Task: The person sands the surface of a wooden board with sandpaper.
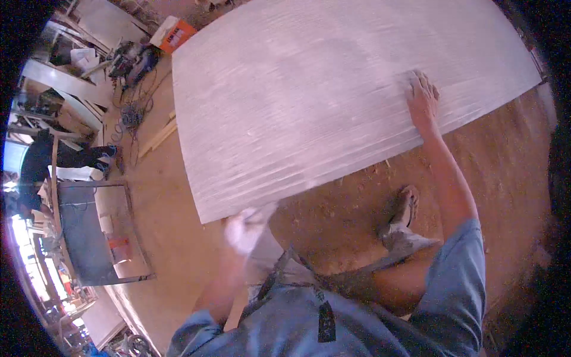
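We see our right arm [457,181] reaching well forward, the bare right forearm [447,172] running up and slightly inward from the elbow. The right wrist [427,131] follows nearly the same line, and beyond it our right hand [423,100] lies palm down, back upward, its fingers [426,80] extended forward and a little apart, the tips softened by blur.

Our left arm [221,291] sits lower and closer to the torso [276,324], its forearm angled forward. The left hand [242,233] is heavily blurred and pale, so we cannot make out its fingers or grip. Our two hands are well apart. Our right leg is bent, with the thigh [404,279] turned outward and the right foot [408,205] forward.
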Motion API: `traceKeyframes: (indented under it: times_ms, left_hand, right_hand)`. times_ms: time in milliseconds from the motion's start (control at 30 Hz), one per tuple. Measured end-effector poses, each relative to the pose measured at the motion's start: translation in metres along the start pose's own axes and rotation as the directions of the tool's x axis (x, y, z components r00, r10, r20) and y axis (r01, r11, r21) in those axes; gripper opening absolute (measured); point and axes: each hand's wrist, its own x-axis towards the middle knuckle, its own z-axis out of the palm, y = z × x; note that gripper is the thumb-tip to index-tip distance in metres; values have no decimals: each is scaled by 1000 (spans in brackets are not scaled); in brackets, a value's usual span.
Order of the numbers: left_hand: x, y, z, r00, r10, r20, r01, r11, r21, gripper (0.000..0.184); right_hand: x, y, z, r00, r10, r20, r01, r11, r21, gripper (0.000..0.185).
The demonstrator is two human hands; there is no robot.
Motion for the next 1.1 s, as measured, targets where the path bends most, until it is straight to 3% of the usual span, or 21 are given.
traceKeyframes:
  times_ms: [33, 133, 167, 233, 267, 333, 367, 433, 467, 533, 600, 633, 700, 833, 867, 900, 933, 967, 1000, 1033, 1100]
  left_hand:
    - [4, 7, -42, 997, 5, -78, -20, 981, -192, 52]
    - [-13, 45, -113, 989, 49, -141, -78, 975, -206, 54]
    - [-16, 53, -126, 970, 138, -198, -55, 924, 378, 51]
    - [-22, 40, -148, 953, 239, -184, 20, 557, 830, 49]
    - [-15, 23, -168, 888, 387, -247, 47, 459, 887, 45]
    - [-5, 9, -142, 816, 517, -259, 77, 347, 935, 42]
    - [-16, -2, -84, 739, 639, -211, -191, 500, 845, 41]
    - [-6, -11, -46, 655, 725, -211, -443, 595, 671, 41]
    - [0, -14, -45, 711, 690, -139, -355, 522, 776, 43]
    - [6, -2, -45, 806, 591, -11, -208, 300, 931, 49]
    - [37, -10, -25, 835, 444, 324, -232, -249, 940, 58]
    - [50, -26, -6, 804, 260, 535, -299, -602, 741, 63]
    - [80, -52, 37, 597, 277, 753, -623, -432, 652, 71]
    - [153, -115, 168, 336, 19, 941, -836, -454, 308, 68]
    - [148, -103, 195, 277, 42, 960, -848, -460, 265, 68]
    - [132, -88, 222, 577, -55, 815, -816, -84, 572, 63]
    - [124, -82, 222, 671, -128, 731, -682, 280, 675, 60]
    - [116, -76, 223, 750, -198, 631, -425, 587, 690, 58]
    - [113, -68, 200, 767, -104, 633, -268, 845, 463, 56]
    - [109, -58, 178, 790, -35, 612, -240, 901, 361, 55]
    - [104, -37, 138, 832, 28, 553, -181, 958, 224, 55]
  right_hand:
    - [2, 3, 2, 999, 40, -6, -40, 999, 6, 42]
    - [2, 2, -9, 998, 19, 57, -20, 1000, 15, 42]
    - [1, 1, -11, 998, 22, 66, -23, 1000, 7, 42]
    - [3, -4, -13, 997, 57, 53, -56, 998, -13, 41]
    - [4, -7, -15, 996, 65, 53, -64, 998, -21, 41]
    - [3, -9, -21, 997, 52, 59, -55, 998, 43, 40]
    - [5, -9, -21, 996, 71, 56, -73, 997, 17, 40]
    - [5, -10, -19, 996, 73, 45, -76, 995, 61, 40]
    - [4, -12, -21, 996, 69, 51, -72, 996, 49, 40]
    - [10, -26, -36, 995, 93, 30, -95, 994, 53, 40]
    - [10, -23, -27, 996, 83, 35, -84, 996, 37, 40]
    - [6, -19, -24, 996, 65, 59, -66, 998, 17, 41]
    - [8, -20, -29, 996, 82, 42, -83, 996, 26, 41]
    - [-2, -18, -12, 999, 16, 46, -10, 994, -112, 44]
    - [-16, -3, 32, 992, -76, -96, 73, 996, -43, 45]
    - [-17, 7, 38, 977, -127, -173, 123, 992, -33, 46]
    - [-18, 17, 43, 952, -177, -248, 174, 984, -31, 46]
    - [-15, 11, 33, 816, -501, -287, 309, 799, -516, 47]
    - [-13, -16, -6, 871, -491, -15, 488, 868, -91, 47]
    - [-10, -51, -52, 850, -428, 308, 284, 864, 416, 48]
    - [-17, -113, -125, 572, -393, 720, -378, 653, 656, 50]
